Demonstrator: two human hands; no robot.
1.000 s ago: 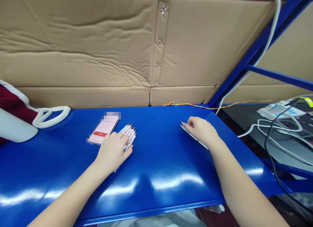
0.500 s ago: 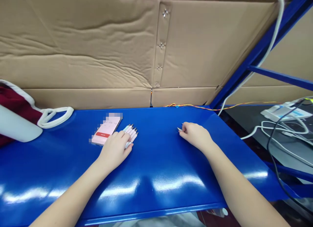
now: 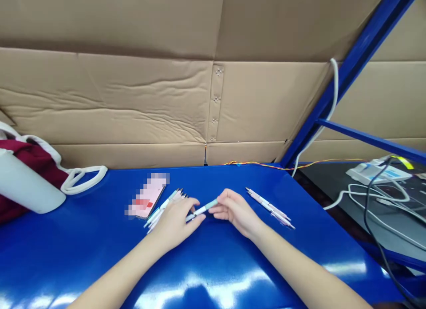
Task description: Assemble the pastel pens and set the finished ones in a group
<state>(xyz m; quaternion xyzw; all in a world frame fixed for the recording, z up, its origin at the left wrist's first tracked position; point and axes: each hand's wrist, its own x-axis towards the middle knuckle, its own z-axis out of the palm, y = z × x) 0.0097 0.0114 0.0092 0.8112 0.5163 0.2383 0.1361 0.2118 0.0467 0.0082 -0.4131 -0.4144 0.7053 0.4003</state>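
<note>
A white and pale green pen [image 3: 201,210] is held at a slant above the blue tabletop. My left hand [image 3: 178,218] pinches its white end between thumb and fingers. The pale green end lies in the fingertips of my right hand [image 3: 237,210], whose fingers are closed. Beside and partly under my left hand lies a bundle of several pens [image 3: 160,211], white and pale green, their far tips showing past the knuckles. A few pink and white pens [image 3: 270,207] lie side by side to the right of my right hand.
A pink phone-like object [image 3: 149,196], partly pixelated, lies behind the left pens. At left are a white cylinder [image 3: 33,184] and a dark red bag [image 3: 36,160] with white straps. Cardboard [image 3: 149,100] stands behind the table [image 3: 100,229]. White cables [image 3: 376,200] lie at right.
My right hand has moved left toward my left hand, and both now grip one pen. The pens it was at now lie uncovered on the right. The view has tilted up.
</note>
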